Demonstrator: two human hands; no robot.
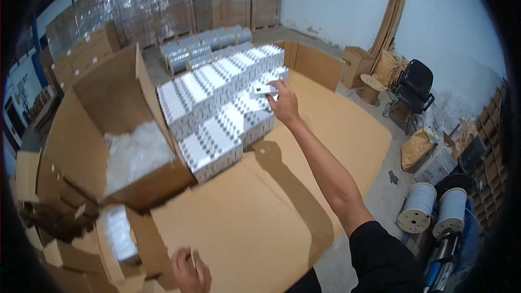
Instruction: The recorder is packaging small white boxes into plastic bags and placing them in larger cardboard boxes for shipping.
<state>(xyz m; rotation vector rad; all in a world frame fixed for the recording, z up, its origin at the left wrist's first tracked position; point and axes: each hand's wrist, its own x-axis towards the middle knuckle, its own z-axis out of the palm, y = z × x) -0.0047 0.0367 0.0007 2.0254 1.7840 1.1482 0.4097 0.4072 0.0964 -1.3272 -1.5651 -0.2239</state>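
Observation:
My right hand [283, 101] reaches out over stacked white boxes and is closed on a small flat white box [264, 90], pinched between thumb and fingers. Below it, rows of narrow white boxes with dark markings [211, 144] stand packed side by side, with a higher tier of the same boxes [220, 78] behind. My left hand [191, 272] hovers low at the near edge of the cardboard-covered table [239, 211], fingers loosely bent and apart, with nothing visible in them. Close by on its left is an opened small carton [142, 239] holding a white, plastic-wrapped bundle [120, 233].
A large open carton [103, 103] with clear plastic [138, 152] inside stands left of the stack. Cardboard walling [317, 65] borders the table's far side. Beyond are wrapped rolls [206, 46], a black chair [415, 84] and cable reels [418, 206] on the floor.

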